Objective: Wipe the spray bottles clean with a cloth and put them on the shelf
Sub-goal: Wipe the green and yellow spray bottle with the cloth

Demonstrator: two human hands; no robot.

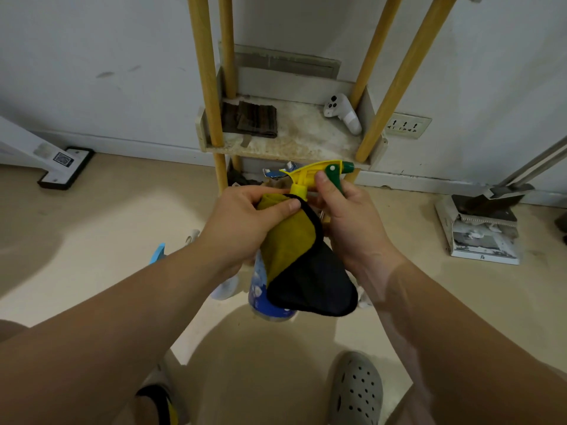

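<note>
Grimy shelf [302,139] at twelve o'clock. Left hand [242,216] pinches cloth [291,240] round bottle [260,299]; right hand [349,222] grips sprayer [306,173], fingers [323,183] maybe on trigger [335,176]: squeezing would spray.

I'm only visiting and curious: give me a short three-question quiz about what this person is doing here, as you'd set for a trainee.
1. True or false: the left hand holds a yellow and black cloth against the spray bottle.
2. What does the right hand grip? A) the yellow spray head B) the bottle's base C) a shelf post
3. Fill in: on the shelf lie a folded brown cloth and a white ____.
Key: 1 true; 2 A; 3 controller.
</note>
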